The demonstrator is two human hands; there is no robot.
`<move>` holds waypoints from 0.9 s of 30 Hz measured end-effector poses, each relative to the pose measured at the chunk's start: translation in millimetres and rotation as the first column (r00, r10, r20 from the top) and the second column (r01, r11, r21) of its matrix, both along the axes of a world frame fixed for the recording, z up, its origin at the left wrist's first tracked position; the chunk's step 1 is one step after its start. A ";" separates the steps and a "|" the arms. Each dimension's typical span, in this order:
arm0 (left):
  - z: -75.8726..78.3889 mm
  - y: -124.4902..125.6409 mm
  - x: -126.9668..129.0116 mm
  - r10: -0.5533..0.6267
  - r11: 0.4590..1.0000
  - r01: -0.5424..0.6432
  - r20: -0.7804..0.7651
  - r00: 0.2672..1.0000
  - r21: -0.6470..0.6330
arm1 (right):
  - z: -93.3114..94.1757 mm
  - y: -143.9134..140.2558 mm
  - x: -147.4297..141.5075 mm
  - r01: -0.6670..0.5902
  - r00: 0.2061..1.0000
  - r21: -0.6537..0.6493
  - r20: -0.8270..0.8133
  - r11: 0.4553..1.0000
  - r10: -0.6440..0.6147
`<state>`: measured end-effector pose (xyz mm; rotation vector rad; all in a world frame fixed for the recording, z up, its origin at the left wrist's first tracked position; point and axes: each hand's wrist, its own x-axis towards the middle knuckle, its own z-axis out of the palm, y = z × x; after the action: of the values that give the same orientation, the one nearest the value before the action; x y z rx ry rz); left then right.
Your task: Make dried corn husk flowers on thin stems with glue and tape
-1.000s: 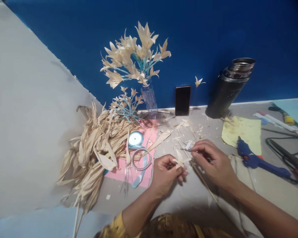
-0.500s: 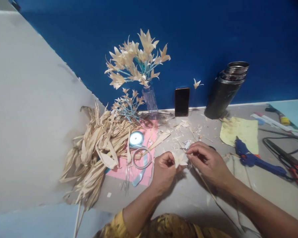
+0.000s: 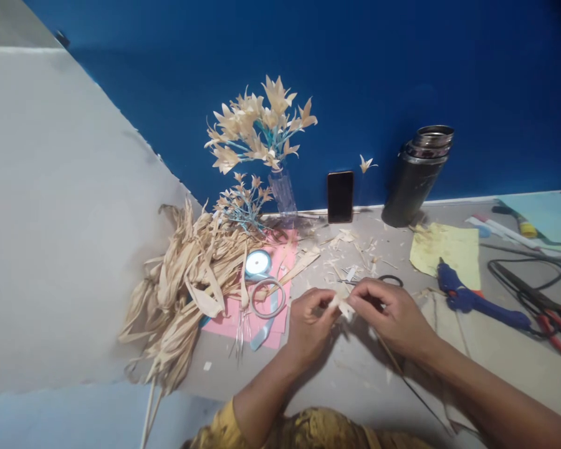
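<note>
A small pale husk flower is pinched between the closed fingertips of the left hand and the right hand, in front of a black phone propped against the blue wall. A thin stick is seen running from under the right hand towards the viewer. Left of the phone, a heap of dried husks is piled; to its right, a blue glue gun is laid.

Dried husk pile lies at the tabletop's left edge. A vase of husk flowers, a phone and a metal flask stand along the back edge. A blue glue gun lies toward the right edge, near yellow paper. A ribbon spool rests on pink paper.
</note>
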<state>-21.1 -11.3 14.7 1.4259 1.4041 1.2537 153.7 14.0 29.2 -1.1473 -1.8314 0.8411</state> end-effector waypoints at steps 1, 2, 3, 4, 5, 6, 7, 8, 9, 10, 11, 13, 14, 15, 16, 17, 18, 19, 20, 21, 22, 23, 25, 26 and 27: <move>1.8 0.6 1.1 -0.051 0.997 0.054 0.051 0.997 -0.052 | 0.1 0.7 0.4 0.027 1.000 0.001 -0.010 1.000 -0.027; 3.1 1.8 1.8 -0.104 0.986 0.118 0.123 0.987 -0.116 | 0.1 1.5 1.1 0.053 0.998 -0.002 -0.019 0.999 -0.053; 3.7 3.5 2.0 -0.141 0.966 0.181 0.211 0.967 -0.186 | 0.2 2.3 1.9 0.074 0.997 -0.007 -0.027 0.997 -0.074; 3.6 5.9 1.3 -0.149 0.940 0.228 0.297 0.943 -0.253 | 0.2 2.9 2.6 0.085 0.996 -0.014 -0.031 0.996 -0.085; 2.8 8.9 -0.2 -0.125 0.918 0.249 0.371 0.920 -0.308 | 0.1 3.3 3.2 0.088 0.995 -0.025 -0.033 0.996 -0.089; 1.5 12.2 -2.6 -0.073 0.906 0.238 0.425 0.902 -0.350 | -0.1 3.5 3.6 0.086 0.995 -0.041 -0.036 0.995 -0.088; 0.1 15.4 -5.6 -0.008 0.904 0.199 0.449 0.893 -0.379 | -0.4 3.6 3.9 0.082 0.996 -0.060 -0.042 0.995 -0.084; -1.0 18.1 -9.0 0.053 0.910 0.140 0.445 0.894 -0.391 | -0.7 3.7 4.0 0.078 0.995 -0.081 -0.049 0.994 -0.082; -1.5 19.9 -12.3 0.097 0.918 0.080 0.415 0.905 -0.389 | -1.1 4.0 3.9 0.076 0.995 -0.101 -0.055 0.992 -0.082; -1.3 20.6 -15.1 0.120 0.929 0.025 0.365 0.923 -0.369 | -1.6 4.3 3.8 0.076 0.995 -0.120 -0.058 0.990 -0.084; -0.3 20.2 -17.4 0.117 0.945 -0.014 0.296 0.948 -0.328 | -2.1 4.8 3.5 0.076 0.995 -0.136 -0.054 0.988 -0.084; 3.5 17.3 -19.4 0.046 0.983 -0.024 0.117 0.992 -0.183 | -3.0 6.1 2.4 0.067 0.997 -0.154 -0.033 0.986 -0.073; 5.7 15.5 -19.3 -0.006 0.995 0.009 0.038 0.999 -0.095 | -3.5 6.7 1.5 0.056 0.998 -0.161 -0.022 0.985 -0.060; 7.7 14.0 -18.7 -0.034 0.999 0.034 -0.020 0.999 -0.027 | -3.8 7.1 0.5 0.042 0.999 -0.167 -0.016 0.985 -0.045; 9.3 13.2 -17.8 -0.066 0.998 0.067 -0.062 0.996 0.019 | -4.2 7.2 -0.6 0.029 0.999 -0.172 -0.013 0.985 -0.031; 10.3 13.0 -16.9 -0.089 0.995 0.093 -0.085 0.992 0.040 | -4.4 7.2 -1.7 0.018 1.000 -0.179 -0.013 0.984 -0.020; 10.8 13.5 -16.0 -0.106 0.993 0.110 -0.094 0.990 0.039 | -4.5 7.0 -2.6 0.006 1.000 -0.186 -0.018 0.983 -0.009; 10.8 14.5 -15.4 -0.120 0.992 0.123 -0.093 0.988 0.022 | -4.4 6.7 -3.1 -0.010 1.000 -0.196 -0.026 0.981 0.005; 10.5 16.0 -15.0 -0.124 0.992 0.124 -0.081 0.989 -0.001 | -3.9 6.6 -2.9 -0.030 0.999 -0.207 -0.039 0.978 0.023; 10.0 17.6 -15.0 -0.116 0.993 0.114 -0.056 0.992 -0.030 | -3.1 6.8 -2.0 -0.056 0.997 -0.219 -0.054 0.974 0.045; 9.4 19.4 -15.4 -0.097 0.993 0.096 -0.018 0.995 -0.065 | -1.8 7.4 -0.2 -0.080 0.995 -0.232 -0.073 0.969 0.065; 8.9 21.1 -16.2 -0.068 0.992 0.071 0.031 0.997 -0.106 | 0.0 8.6 2.6 -0.089 0.993 -0.242 -0.090 0.966 0.069; 8.4 24.2 -19.1 0.004 0.980 0.023 0.136 0.991 -0.198 | 4.4 12.7 11.0 -0.044 0.995 -0.249 -0.098 0.967 0.020; 8.5 25.5 -21.1 0.042 0.972 0.002 0.184 0.982 -0.236 | 6.3 15.6 16.2 0.011 0.996 -0.243 -0.083 0.970 -0.032; 8.9 26.5 -23.4 0.075 0.965 -0.014 0.225 0.971 -0.262 | 7.6 18.7 21.8 0.071 0.995 -0.229 -0.054 0.971 -0.086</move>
<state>-44.5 15.2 23.5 1.0396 1.3863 1.1741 175.5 32.7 36.8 -1.3110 -1.6582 1.0488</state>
